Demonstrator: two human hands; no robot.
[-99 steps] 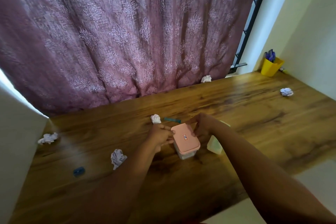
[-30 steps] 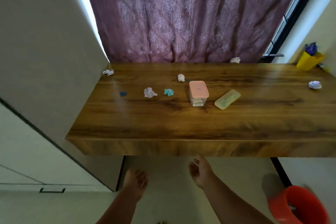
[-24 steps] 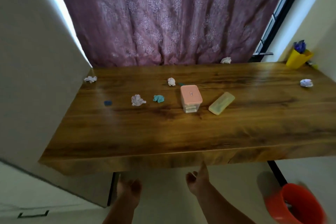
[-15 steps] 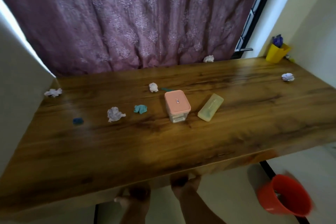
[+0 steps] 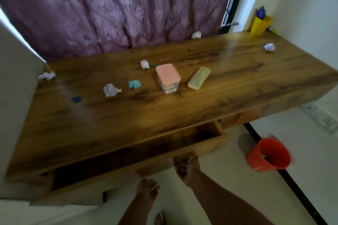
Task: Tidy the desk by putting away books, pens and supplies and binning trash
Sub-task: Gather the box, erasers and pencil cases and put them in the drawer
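Head view: right hand (image 5: 188, 171) grips underside of drawer front (image 5: 139, 166), drawer part open under desk (image 5: 237, 71). Left hand (image 5: 147, 189) hangs loose, holds nothing. Pink-lidded box (image 5: 168, 77) and yellow case (image 5: 199, 80) sit mid-desk among crumpled paper balls (image 5: 110, 90). Likely next: stow both inside.

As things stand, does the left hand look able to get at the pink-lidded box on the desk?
Probably yes. The left hand hangs free below the open drawer, holding nothing, and the pink-lidded box stands mid-desk with bare wood in front. It would have to lift over the pulled-out drawer front first.
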